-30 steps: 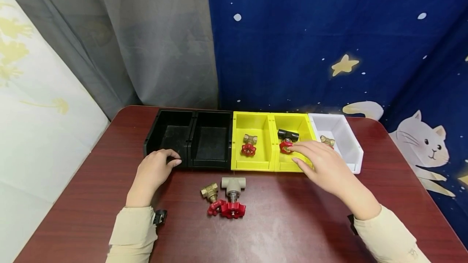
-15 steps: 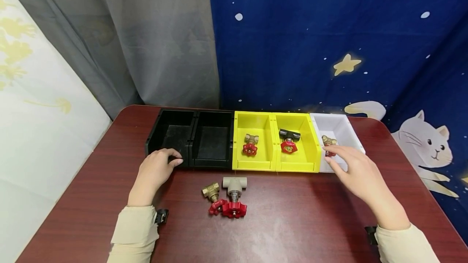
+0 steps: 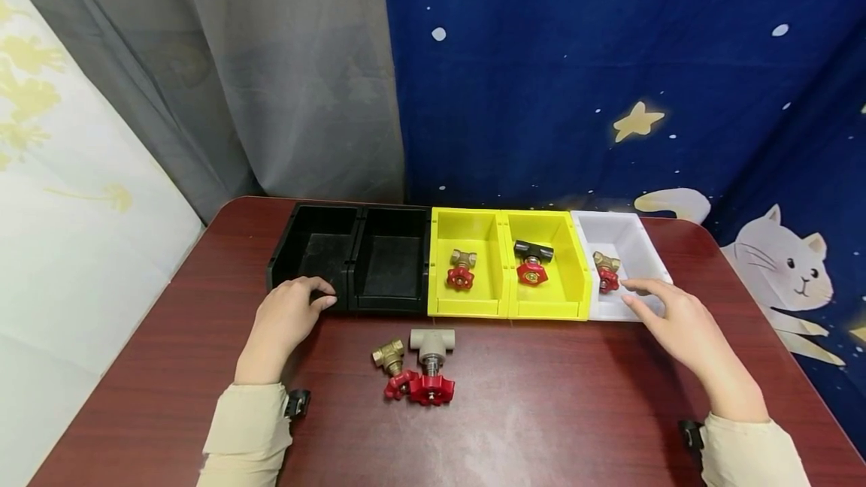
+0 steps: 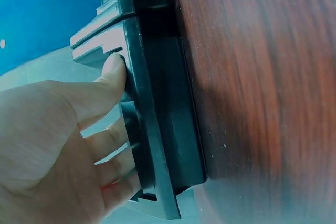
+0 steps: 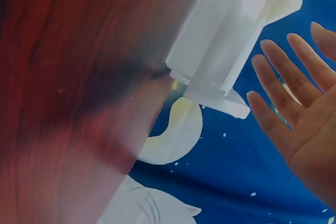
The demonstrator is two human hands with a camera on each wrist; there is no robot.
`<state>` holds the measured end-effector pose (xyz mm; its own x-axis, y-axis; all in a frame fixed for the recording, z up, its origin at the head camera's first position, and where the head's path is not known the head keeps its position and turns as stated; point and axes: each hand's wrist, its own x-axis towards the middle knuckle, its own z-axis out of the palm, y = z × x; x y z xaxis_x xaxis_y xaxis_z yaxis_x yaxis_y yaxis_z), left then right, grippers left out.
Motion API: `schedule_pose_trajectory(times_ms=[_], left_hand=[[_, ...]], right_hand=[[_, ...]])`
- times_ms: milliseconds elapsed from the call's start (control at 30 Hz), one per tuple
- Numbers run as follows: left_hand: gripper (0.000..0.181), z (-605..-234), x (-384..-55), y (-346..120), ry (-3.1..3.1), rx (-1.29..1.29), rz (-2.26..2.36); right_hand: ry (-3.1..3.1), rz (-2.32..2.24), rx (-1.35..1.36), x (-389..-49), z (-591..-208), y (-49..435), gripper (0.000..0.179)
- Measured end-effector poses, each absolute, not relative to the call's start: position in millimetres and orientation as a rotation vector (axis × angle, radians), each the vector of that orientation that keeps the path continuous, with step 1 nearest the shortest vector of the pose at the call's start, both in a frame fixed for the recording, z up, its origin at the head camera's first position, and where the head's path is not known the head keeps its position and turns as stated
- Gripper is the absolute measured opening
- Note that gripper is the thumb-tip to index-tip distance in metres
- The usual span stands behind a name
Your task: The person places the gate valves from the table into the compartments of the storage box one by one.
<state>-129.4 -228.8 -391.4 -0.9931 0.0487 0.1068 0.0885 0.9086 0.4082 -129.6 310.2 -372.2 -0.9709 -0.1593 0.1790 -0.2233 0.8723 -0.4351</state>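
Observation:
My left hand (image 3: 287, 314) holds the front rim of the leftmost black bin (image 3: 314, 250). In the left wrist view the thumb (image 4: 111, 77) lies at the bin's front edge and the other fingers reach behind it. My right hand (image 3: 683, 322), holding nothing, hovers over the front of the white bin (image 3: 649, 276) with fingers apart. A brass valve with a red handwheel (image 3: 607, 270) lies in that bin. One yellow bin holds another brass valve (image 3: 461, 269); the other holds a black tee valve (image 3: 533, 261).
On the table (image 3: 541, 397), in front of the bins, lie a brass valve (image 3: 391, 363) and a grey tee valve (image 3: 433, 367), their red handwheels side by side. A second black bin (image 3: 392, 261) stands beside the first. Curtains (image 3: 541, 81) hang behind the table.
My right hand has moved right, from over the yellow bin to the front of the white bin, uncovering the valves there. The left hand stays at the black bin.

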Motion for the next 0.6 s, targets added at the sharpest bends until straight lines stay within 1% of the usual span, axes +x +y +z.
schedule_pose_trajectory(times_ms=[300, 600], left_hand=[[0.014, -391, -129, -229, -2.981, -0.103, -0.643], [0.015, -390, -130, -235, -3.002, -0.171, -0.709]], right_hand=[[-3.016, 0.727, 0.268, -139, -382, 312, 0.036], [-2.992, 0.677, 0.366, -143, -388, 308, 0.018]])
